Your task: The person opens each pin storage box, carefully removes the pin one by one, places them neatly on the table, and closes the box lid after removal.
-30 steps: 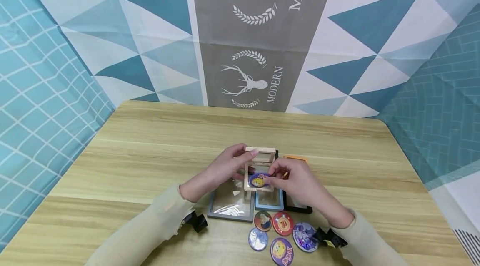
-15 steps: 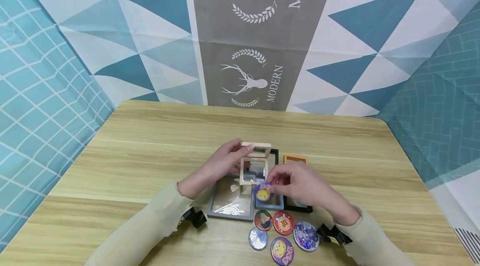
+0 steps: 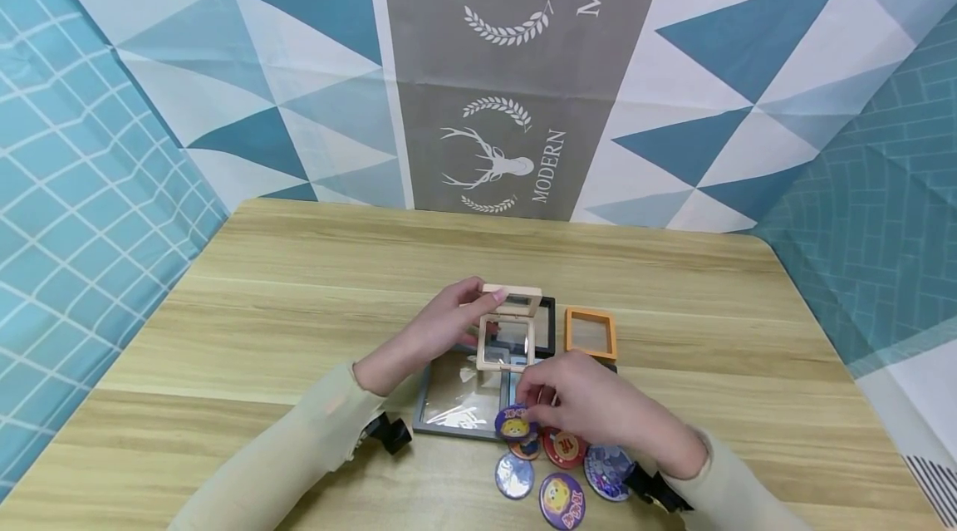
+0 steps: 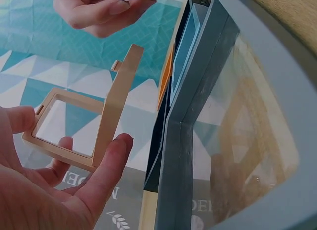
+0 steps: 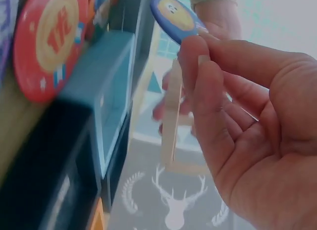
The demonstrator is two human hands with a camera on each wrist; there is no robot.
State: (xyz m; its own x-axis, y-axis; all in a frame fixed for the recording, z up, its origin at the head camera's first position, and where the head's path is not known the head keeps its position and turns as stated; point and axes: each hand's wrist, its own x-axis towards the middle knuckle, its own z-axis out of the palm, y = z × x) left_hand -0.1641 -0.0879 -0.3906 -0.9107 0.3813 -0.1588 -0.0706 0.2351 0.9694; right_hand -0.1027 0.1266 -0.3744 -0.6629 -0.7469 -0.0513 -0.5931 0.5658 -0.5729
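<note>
My left hand [image 3: 441, 325] holds a small beige hinged display frame [image 4: 101, 111] with clear film panes, its two halves swung apart. Thumb and fingers grip its edges in the left wrist view. My right hand [image 3: 579, 400] pinches a round purple badge [image 3: 514, 423] with a yellow cartoon figure, between thumb and fingers. In the head view that badge hovers over the near edge of the frames, partly covering a green-and-orange badge [image 3: 525, 449]. Right beneath the hand is a red badge [image 5: 52, 42].
A large grey frame [image 3: 459, 434], a blue frame [image 5: 116, 101], black frames [image 3: 551, 327] and an orange frame [image 3: 615, 336] lie together. Nearer me are a pale blue badge [image 3: 514, 477], another purple badge [image 3: 562, 502] and a larger violet badge [image 3: 607, 473].
My right hand has drawn the purple badge out of the beige frame and brought it toward me, over the loose badges. The left hand has shifted slightly up and left with the frame.
</note>
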